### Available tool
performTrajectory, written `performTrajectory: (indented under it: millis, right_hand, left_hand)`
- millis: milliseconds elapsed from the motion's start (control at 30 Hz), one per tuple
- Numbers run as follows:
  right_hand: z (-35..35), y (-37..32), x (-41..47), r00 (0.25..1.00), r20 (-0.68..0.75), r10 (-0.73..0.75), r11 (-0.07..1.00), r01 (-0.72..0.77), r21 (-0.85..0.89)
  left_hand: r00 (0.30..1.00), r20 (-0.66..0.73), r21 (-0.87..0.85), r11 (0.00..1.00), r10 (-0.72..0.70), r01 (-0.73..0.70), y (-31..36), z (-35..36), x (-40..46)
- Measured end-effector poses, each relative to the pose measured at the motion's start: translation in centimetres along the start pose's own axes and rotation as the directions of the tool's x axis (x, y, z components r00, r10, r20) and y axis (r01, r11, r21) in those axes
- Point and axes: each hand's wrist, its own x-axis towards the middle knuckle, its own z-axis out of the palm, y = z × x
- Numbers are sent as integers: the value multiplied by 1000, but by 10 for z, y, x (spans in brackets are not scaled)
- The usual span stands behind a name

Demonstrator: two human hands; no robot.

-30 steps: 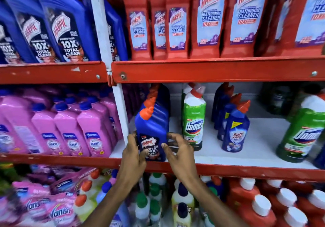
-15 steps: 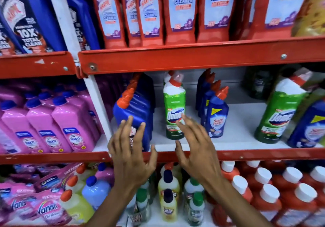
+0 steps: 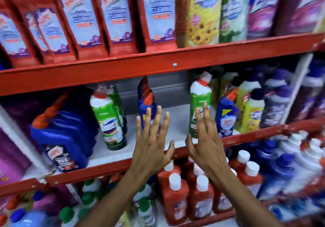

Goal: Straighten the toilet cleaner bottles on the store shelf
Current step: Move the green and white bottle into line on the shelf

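Observation:
On the middle red shelf (image 3: 123, 167) a row of blue Harpic bottles (image 3: 65, 139) with orange caps stands at the left. A green Domex bottle (image 3: 110, 119) stands beside it. Behind my left hand (image 3: 151, 142) a row of small blue bottles (image 3: 146, 96) runs back. My right hand (image 3: 204, 139) is raised in front of a second green Domex bottle (image 3: 200, 96); a small blue bottle (image 3: 226, 114) stands to its right. Both hands are empty with fingers spread, in front of the shelf's bare white gap. The picture is motion-blurred.
Red Harpic bathroom cleaner bottles (image 3: 114, 15) fill the upper shelf, with yellow, green and purple bottles (image 3: 228, 10) to their right. Yellow and white bottles (image 3: 253, 107) crowd the middle shelf's right end. Below stand red bottles with white caps (image 3: 175, 197).
My hands let go of the front blue Harpic bottle and moved right with fingers spread. The view swung right, so the blue bottles sit further left in the frame.

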Motion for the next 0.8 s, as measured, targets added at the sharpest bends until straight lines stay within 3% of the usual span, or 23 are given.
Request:
performTrajectory:
  millis: [100, 200, 433, 567, 800]
  right_hand:
    - [-1, 20, 0, 982, 38, 186, 967, -189, 168]
    - [-5, 34, 6, 951, 71, 302, 917, -310, 250]
    - [-5, 46, 15, 955, 89, 284, 886, -296, 356]
    - [-2, 46, 18, 949, 92, 302, 859, -313, 406]
    - [0, 46, 10, 956, 128, 265, 814, -293, 501]
  left_hand:
    - [993, 111, -195, 980, -29, 51, 22, 17, 22]
    - [966, 232, -405, 892, -113, 201, 42, 39, 51]
    - [831, 449, -663, 502, -327, 556, 59, 85, 96]
    - [815, 414, -710, 416, -406, 568, 62, 97, 93]
    - [875, 276, -794, 418, -398, 441, 47, 72, 50]
